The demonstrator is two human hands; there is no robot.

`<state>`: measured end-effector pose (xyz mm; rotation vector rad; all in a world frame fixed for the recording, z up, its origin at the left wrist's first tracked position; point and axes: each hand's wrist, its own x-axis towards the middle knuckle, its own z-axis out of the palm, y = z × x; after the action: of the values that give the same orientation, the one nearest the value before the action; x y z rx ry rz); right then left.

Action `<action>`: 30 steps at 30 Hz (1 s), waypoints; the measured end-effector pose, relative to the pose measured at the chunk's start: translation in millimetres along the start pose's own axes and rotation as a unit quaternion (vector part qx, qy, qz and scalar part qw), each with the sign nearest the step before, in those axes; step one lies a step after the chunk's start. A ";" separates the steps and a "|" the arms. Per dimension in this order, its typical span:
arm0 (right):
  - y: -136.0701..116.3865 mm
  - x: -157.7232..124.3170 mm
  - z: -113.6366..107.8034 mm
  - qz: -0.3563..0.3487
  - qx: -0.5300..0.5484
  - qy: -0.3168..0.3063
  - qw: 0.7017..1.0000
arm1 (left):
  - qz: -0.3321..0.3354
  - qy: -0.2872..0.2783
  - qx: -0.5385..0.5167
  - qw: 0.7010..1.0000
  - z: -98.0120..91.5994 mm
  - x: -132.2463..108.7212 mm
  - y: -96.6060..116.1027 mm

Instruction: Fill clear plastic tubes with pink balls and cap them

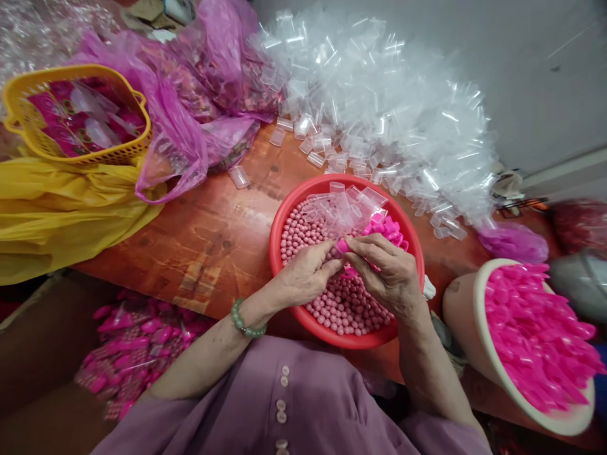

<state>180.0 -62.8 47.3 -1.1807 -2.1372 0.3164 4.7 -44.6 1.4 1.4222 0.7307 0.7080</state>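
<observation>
Above a red basin [275, 253], my left hand [303, 273] is closed in a pinch on what looks like a small clear plastic tube, mostly hidden by the fingers. My right hand [386, 272] meets it from the other side, its fingertips closed on a bright pink plastic cap [342, 246] at the tube's end. Round pink beads [348, 309] fill much of the basin. Towards its back lie loose clear tubes [339, 208], and more bright pink plastic pieces [386, 229] are heaped beside them, partly behind my right hand.
A large heap of clear tubes [379, 95] covers the table's back. At right stands a white bucket [467, 303] of pink pieces. Purple bags [190, 145] and a yellow basket [95, 151] with packets are at left. Filled pink-capped tubes [142, 347] lie below the table edge.
</observation>
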 end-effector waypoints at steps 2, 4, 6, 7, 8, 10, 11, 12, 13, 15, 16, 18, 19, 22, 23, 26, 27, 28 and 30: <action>0.3 -1.5 -3.7 -0.003 0.023 -0.031 0.999 | 0.009 -0.022 0.013 1.000 -0.5 -1.6 1.7; 1.5 -3.0 -6.0 0.005 0.048 -0.047 0.998 | 0.015 -0.038 0.012 0.999 -1.3 -2.8 3.0; 2.6 -4.2 -5.7 0.019 0.071 -0.032 0.997 | 0.018 -0.042 0.013 0.999 -2.2 -3.5 3.9; 3.0 -4.7 -4.8 0.027 0.083 -0.022 0.996 | 0.020 -0.041 0.013 0.999 -2.6 -3.8 4.3; 3.0 -5.0 -3.9 0.035 0.094 -0.014 0.995 | 0.022 -0.040 0.011 0.999 -2.9 -3.9 4.5; 2.3 -4.7 -2.9 0.042 0.102 -0.017 0.994 | 0.023 -0.042 -0.009 0.999 -2.9 -4.1 4.8; 1.6 -4.2 -3.1 0.040 0.095 -0.024 0.994 | 0.024 -0.045 -0.026 0.998 -2.5 -4.1 4.7; 0.7 -3.4 -3.7 0.035 0.087 -0.033 0.995 | 0.028 -0.047 -0.043 0.998 -1.9 -4.0 4.3; -0.2 -2.6 -4.7 0.028 0.078 -0.040 0.996 | 0.032 -0.045 -0.053 0.997 -1.1 -3.9 3.7; -1.7 -0.8 -6.4 0.012 0.068 -0.050 0.996 | 0.038 -0.028 -0.040 0.998 0.9 -3.5 2.0; -2.2 -0.2 -6.7 0.005 0.065 -0.052 0.997 | 0.039 -0.015 -0.020 0.999 2.0 -3.2 1.1; -2.2 0.1 -5.5 0.004 0.060 -0.054 0.997 | 0.037 0.013 0.021 0.999 4.0 -2.5 0.0; -1.9 -0.1 -4.1 0.009 0.060 -0.051 0.997 | 0.033 0.026 0.034 0.999 4.9 -2.0 -0.1; -1.0 -1.2 1.7 0.025 0.064 -0.027 0.997 | 0.018 0.069 0.062 0.996 6.2 -0.8 1.2; -1.2 -1.3 3.4 0.027 0.064 -0.020 0.997 | 0.016 0.080 0.069 0.994 6.3 -0.5 1.7; -3.6 0.0 5.7 0.028 0.059 -0.016 0.998 | 0.025 0.086 0.073 0.993 6.2 -0.5 2.2; -4.7 0.6 5.6 0.024 0.055 -0.018 0.998 | 0.028 0.085 0.074 0.993 6.2 -0.7 2.1; -5.7 1.0 5.4 0.019 0.050 -0.020 0.998 | 0.031 0.085 0.080 0.993 6.3 -1.1 2.0; -6.8 0.7 5.2 0.004 0.040 -0.019 0.999 | 0.036 0.097 0.114 0.988 7.1 -1.6 1.9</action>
<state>171.9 -65.6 47.1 -1.1467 -2.1319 0.4284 9.4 -50.1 3.5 1.6084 0.9381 0.8483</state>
